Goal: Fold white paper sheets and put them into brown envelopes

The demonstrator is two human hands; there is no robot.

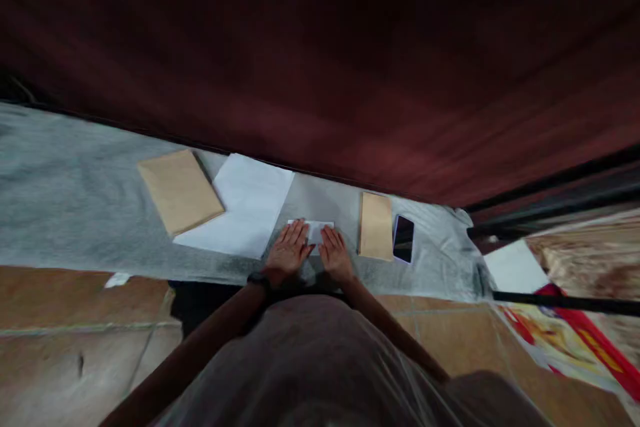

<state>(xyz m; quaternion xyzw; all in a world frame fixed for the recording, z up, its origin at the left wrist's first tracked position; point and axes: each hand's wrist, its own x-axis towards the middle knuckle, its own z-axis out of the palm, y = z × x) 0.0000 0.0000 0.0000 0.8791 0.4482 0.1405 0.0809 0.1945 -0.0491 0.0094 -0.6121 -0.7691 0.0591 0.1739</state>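
A small white piece of paper [315, 233], seemingly folded, lies flat on the grey cloth-covered table [325, 195] in front of me. My left hand [287, 250] rests palm down on its left part, fingers stretched out, with a dark band at the wrist. Over the right part, my right hand [336, 255] also lies flat with its fingers extended. The thumbs point toward each other near the paper's lower edge. Left of my hands are large white sheets [255, 197], partly covered by a brown paper stack [183, 190]. Beneath my palms, the paper is hidden.
To the right lie a smaller brown paper stack [376, 227] and a phone [403, 239]. A dark red curtain-like surface [320, 80] rises behind the table. On the right, a colourful printed bag [565, 340] lies past a dark bar [565, 301]. Tiles [75, 360] cover the floor.
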